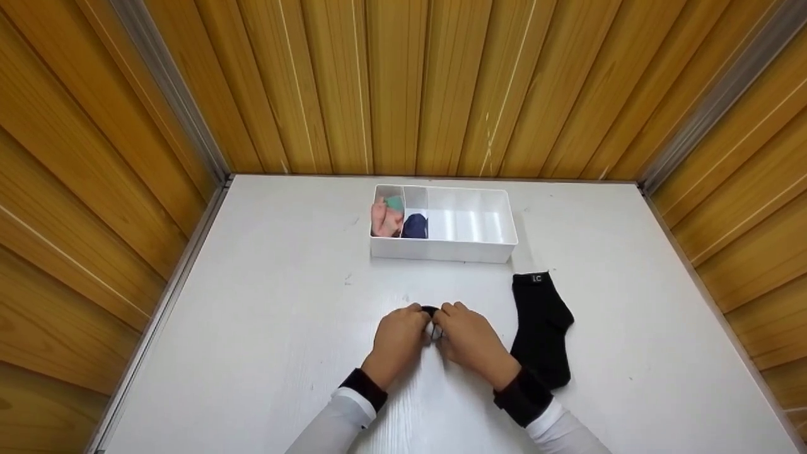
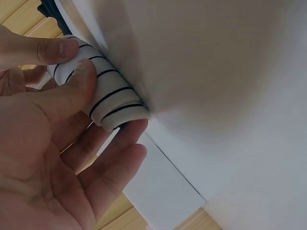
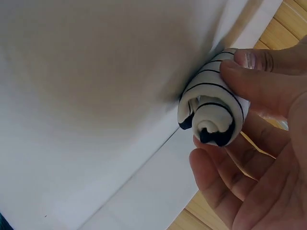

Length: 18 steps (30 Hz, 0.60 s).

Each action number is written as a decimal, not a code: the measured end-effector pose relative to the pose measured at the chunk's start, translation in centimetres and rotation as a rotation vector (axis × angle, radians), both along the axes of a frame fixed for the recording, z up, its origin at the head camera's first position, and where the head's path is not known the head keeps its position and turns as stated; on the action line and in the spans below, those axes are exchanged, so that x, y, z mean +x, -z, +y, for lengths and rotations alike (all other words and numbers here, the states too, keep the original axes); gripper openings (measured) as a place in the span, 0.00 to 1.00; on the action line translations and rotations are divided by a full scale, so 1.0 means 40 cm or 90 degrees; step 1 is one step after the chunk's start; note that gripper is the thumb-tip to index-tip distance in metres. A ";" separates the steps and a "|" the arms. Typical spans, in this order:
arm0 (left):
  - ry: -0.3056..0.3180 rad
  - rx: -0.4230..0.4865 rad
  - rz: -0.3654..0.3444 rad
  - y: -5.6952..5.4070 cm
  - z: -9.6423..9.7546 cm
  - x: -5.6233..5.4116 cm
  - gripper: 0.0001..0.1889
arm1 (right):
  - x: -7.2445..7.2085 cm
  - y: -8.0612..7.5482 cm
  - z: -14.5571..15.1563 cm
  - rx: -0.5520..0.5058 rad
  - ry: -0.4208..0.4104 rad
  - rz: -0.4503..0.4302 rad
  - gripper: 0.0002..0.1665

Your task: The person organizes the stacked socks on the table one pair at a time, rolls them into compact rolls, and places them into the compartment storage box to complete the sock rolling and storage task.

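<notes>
Between my two hands is a rolled-up white sock [image 2: 108, 79] with thin dark stripes. My left hand [image 1: 397, 340] pinches one end of the roll between thumb and fingers. At the other end, my right hand [image 1: 471, 340] pinches it the same way. The right wrist view shows the coiled end of the striped sock [image 3: 211, 103], with dark fabric inside the spiral. In the head view the hands cover most of the roll. Flat on the table to the right of my right hand lies a black sock [image 1: 542, 328], its cuff toward the back.
Behind my hands a white divided box [image 1: 441, 251] stands on the white table [image 1: 284, 302]. Its left compartment holds pink fabric [image 1: 386, 222] and green fabric [image 1: 394, 202]; a navy roll [image 1: 415, 227] sits beside them, past a divider. Wood-patterned walls [image 1: 391, 88] enclose the table.
</notes>
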<state>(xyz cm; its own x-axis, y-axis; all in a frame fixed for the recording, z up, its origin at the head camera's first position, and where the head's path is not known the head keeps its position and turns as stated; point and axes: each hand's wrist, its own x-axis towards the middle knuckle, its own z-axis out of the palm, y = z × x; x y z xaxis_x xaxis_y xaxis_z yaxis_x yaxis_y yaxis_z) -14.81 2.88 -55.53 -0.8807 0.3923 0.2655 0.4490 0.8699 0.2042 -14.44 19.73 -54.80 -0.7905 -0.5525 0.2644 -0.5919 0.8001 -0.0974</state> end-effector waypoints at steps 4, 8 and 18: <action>0.007 0.026 -0.020 0.001 -0.002 -0.002 0.06 | 0.000 0.004 0.005 0.011 0.002 0.003 0.11; 0.005 0.041 -0.032 0.001 -0.001 0.003 0.10 | 0.000 0.004 0.006 0.012 0.012 -0.015 0.10; 0.000 0.020 -0.004 0.010 0.007 0.011 0.12 | -0.006 -0.006 0.003 -0.013 0.032 -0.068 0.07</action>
<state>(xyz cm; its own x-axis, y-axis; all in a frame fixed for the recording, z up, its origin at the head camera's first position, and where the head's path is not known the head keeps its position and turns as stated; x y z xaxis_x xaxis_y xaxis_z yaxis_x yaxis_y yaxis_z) -14.37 3.18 -55.93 -0.8822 0.3836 0.2730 0.4477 0.8628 0.2346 -14.67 19.85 -54.56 -0.8415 -0.5067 0.1875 -0.5361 0.8260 -0.1738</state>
